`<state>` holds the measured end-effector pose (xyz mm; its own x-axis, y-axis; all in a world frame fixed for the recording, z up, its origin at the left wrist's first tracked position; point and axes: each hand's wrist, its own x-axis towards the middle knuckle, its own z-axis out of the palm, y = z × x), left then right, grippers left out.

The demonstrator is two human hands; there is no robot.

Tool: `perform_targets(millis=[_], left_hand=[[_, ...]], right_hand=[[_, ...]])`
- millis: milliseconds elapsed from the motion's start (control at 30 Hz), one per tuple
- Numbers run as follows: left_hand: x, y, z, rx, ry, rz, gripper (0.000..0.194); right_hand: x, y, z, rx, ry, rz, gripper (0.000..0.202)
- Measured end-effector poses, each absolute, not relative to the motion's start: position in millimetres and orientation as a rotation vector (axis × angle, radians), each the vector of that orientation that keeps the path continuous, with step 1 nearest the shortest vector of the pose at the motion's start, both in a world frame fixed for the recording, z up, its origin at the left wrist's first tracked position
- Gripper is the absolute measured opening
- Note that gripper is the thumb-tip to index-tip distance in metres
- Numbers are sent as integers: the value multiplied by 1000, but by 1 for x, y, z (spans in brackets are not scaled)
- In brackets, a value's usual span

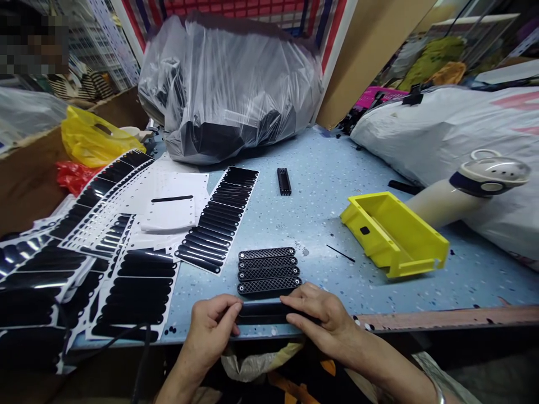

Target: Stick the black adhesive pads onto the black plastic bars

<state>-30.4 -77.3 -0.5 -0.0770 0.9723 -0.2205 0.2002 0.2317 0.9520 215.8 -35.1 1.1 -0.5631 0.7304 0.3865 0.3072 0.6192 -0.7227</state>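
Observation:
A long glossy black bar (263, 313) lies level at the table's front edge, held between my two hands. My left hand (214, 325) pinches its left end between thumb and fingers. Around the right end, my right hand (322, 317) has its thumb and fingers closed, covering that end. Just beyond the bar sit several black pieces with a crosshatched surface (269, 272), stacked in a row one behind another. A strip sheet of black oblong stickers (223, 216) lies behind them to the left.
On the right stand a yellow bin (396, 235) and a beige bottle (446, 196). A small black part (284, 181) lies mid-table. More sticker sheets (135, 286) cover the left side. A large plastic bag (236, 84) stands at the back; a thin black stick (340, 253) lies near the bin.

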Motion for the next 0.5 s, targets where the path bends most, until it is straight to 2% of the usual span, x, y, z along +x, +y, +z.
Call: perform_targets(millis=[300, 500], left_hand=[[-31, -78, 0, 1171, 1517, 954, 30], [-32, -79, -2, 1227, 1521, 950, 30]], right_hand=[[219, -39, -4, -773, -2216, 678, 32], [223, -35, -4, -825, -2222, 811, 24]])
